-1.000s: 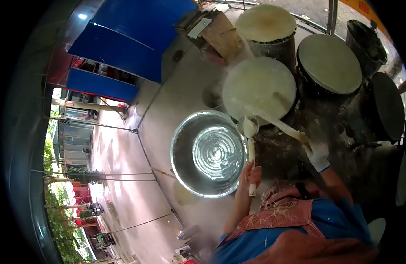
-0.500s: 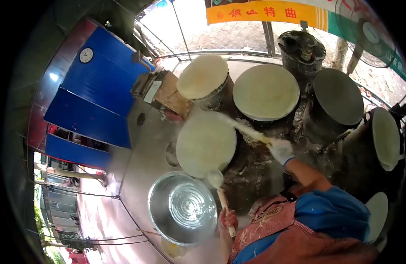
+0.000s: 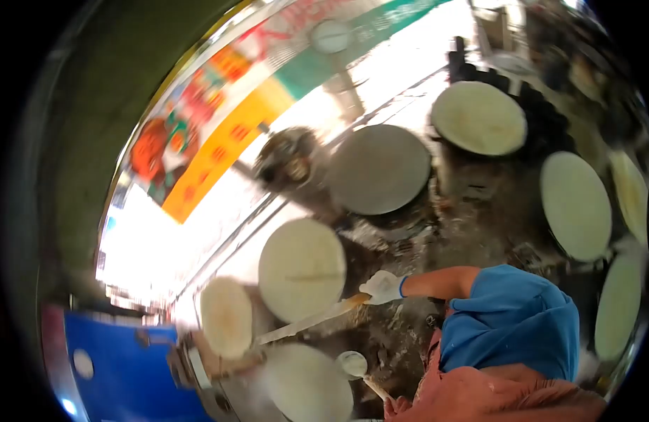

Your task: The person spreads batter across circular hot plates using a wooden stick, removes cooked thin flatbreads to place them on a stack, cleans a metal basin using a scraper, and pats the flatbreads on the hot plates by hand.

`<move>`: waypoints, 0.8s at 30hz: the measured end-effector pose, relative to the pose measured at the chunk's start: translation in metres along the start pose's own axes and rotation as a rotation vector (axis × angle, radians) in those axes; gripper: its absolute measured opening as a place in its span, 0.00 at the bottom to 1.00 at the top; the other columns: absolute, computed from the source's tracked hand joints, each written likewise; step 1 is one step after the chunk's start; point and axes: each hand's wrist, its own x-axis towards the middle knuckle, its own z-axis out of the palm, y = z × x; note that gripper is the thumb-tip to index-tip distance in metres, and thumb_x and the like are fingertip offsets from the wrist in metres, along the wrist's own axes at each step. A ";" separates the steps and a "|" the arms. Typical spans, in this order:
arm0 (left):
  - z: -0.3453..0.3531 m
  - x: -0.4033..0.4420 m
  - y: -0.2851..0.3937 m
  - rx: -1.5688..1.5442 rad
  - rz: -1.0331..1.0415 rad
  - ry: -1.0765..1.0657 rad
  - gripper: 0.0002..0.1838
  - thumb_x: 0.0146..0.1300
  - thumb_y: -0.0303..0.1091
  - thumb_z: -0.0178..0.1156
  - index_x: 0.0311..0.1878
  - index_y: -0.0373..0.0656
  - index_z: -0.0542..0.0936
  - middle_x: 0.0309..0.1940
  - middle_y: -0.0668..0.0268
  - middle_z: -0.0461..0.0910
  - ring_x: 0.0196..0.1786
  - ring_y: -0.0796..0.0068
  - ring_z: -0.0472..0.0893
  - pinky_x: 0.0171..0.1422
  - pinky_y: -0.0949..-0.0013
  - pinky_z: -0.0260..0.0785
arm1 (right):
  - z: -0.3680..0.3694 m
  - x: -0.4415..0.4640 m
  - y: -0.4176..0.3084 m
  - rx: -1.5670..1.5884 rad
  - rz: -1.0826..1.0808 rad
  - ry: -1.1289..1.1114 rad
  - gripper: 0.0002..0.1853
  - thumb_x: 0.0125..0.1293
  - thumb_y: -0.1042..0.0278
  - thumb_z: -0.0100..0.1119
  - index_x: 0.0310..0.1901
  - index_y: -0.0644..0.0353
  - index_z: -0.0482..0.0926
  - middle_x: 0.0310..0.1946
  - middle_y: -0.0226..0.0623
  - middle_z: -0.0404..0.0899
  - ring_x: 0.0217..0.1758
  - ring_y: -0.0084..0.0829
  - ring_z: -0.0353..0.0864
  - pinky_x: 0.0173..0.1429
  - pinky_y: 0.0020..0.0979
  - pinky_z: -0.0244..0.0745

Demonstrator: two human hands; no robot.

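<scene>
My right hand (image 3: pixel 383 287), in a white glove, is closed around the yellowish handle of a long flat spatula (image 3: pixel 303 323). Its pale blade points left, passing between two round griddles covered with pale sheets: one lower sheet (image 3: pixel 309 385) and one upper sheet (image 3: pixel 302 271). Low in the view, partly hidden by the reddish apron (image 3: pixel 479 397), my left hand (image 3: pixel 397 406) grips a ladle (image 3: pixel 352 363) by its pale handle. The ladle's round bowl is beside the right edge of the lower sheet. Haze blurs that sheet's left side.
A smaller pale round (image 3: pixel 226 316) lies at left, near a box-like stand (image 3: pixel 191 362). A bare grey griddle (image 3: pixel 379 169) stands at the back, beside a dark drum (image 3: pixel 289 158). More covered griddles, including one pale round (image 3: pixel 576 206), curve along the right.
The view has swung to the right, bringing more griddles in and taking the metal basin out. Both hands still hold their tools; the ladle's bowl remains beside the near griddle.
</scene>
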 end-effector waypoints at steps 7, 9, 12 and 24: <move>0.068 0.068 0.033 0.173 -0.379 0.118 0.17 0.71 0.43 0.48 0.59 0.51 0.72 0.18 0.75 0.56 0.15 0.83 0.56 0.18 0.76 0.51 | -0.052 -0.159 0.122 -0.043 0.620 0.469 0.18 0.55 0.48 0.57 0.29 0.56 0.78 0.25 0.44 0.80 0.29 0.45 0.81 0.35 0.43 0.75; 0.085 0.084 0.025 0.175 -0.470 0.125 0.17 0.71 0.43 0.48 0.59 0.53 0.72 0.18 0.75 0.56 0.15 0.83 0.56 0.17 0.76 0.50 | -0.076 -0.212 0.157 -0.202 0.744 0.561 0.17 0.53 0.49 0.59 0.28 0.56 0.77 0.25 0.45 0.79 0.29 0.45 0.81 0.35 0.43 0.75; 0.120 0.112 0.003 0.168 -0.578 0.171 0.16 0.71 0.44 0.48 0.59 0.54 0.72 0.19 0.75 0.57 0.15 0.83 0.56 0.16 0.76 0.49 | -0.126 -0.284 0.206 -0.430 0.796 0.618 0.14 0.50 0.52 0.63 0.29 0.54 0.77 0.26 0.42 0.79 0.29 0.44 0.80 0.35 0.44 0.74; 0.161 0.271 -0.121 0.328 -1.020 0.048 0.15 0.66 0.52 0.54 0.42 0.51 0.75 0.15 0.78 0.55 0.16 0.85 0.57 0.20 0.78 0.49 | -0.264 -0.346 0.426 -0.668 0.507 0.204 0.18 0.51 0.62 0.56 0.46 0.51 0.73 0.48 0.39 0.73 0.46 0.40 0.79 0.46 0.40 0.74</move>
